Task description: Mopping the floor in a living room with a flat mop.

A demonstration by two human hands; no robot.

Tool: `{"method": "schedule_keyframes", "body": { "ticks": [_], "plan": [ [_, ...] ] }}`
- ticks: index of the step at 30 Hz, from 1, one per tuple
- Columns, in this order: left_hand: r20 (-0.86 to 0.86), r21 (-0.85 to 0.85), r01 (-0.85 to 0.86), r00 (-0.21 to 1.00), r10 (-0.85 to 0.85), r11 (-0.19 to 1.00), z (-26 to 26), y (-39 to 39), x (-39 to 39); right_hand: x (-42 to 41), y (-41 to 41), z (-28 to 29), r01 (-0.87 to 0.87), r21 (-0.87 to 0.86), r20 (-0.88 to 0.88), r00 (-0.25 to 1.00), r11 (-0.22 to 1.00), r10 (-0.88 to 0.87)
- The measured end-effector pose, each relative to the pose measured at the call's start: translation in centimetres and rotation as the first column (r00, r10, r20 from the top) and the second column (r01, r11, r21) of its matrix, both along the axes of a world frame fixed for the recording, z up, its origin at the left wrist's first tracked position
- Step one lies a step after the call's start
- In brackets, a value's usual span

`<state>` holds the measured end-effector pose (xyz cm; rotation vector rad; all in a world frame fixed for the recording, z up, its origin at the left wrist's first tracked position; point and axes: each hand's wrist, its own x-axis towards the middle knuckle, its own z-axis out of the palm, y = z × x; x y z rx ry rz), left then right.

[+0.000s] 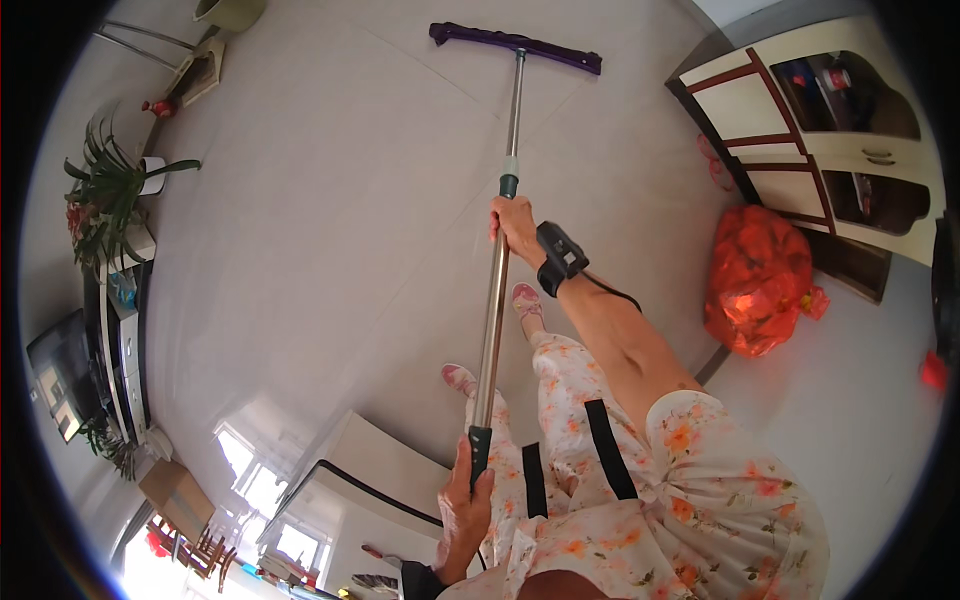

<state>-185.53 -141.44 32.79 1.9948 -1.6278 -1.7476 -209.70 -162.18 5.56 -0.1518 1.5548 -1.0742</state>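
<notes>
A flat mop with a metal pole stretches away from me across the floor. Its wide purple head lies on the pale tiles at the far end. My right hand is wrapped around the pole just below a dark green collar. On that wrist sits a black strapped device with a cable. Lower down, my left hand holds the dark green end grip, the palm partly hidden behind it.
A red plastic bag, full and tied, stands at right beside a cream cabinet. Along the left wall are a potted plant, a television on a low stand and a cardboard box. A white table-like surface is near my left side.
</notes>
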Motion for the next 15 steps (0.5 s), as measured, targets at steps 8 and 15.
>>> {"method": "schedule_keyframes", "body": {
  "ticks": [8,15],
  "plan": [
    [-0.072,-0.031,0.006,0.997,-0.008,1.0,1.6,12.3,11.2,7.8,10.7,4.8,0.02,0.081,-0.036,0.999,0.997,-0.017],
    [0.072,0.357,-0.119,0.992,0.099,0.927,3.4,6.8,8.4,5.7,5.7,5.1,0.109,0.132,0.059,0.991,0.985,-0.118]
  ]
}}
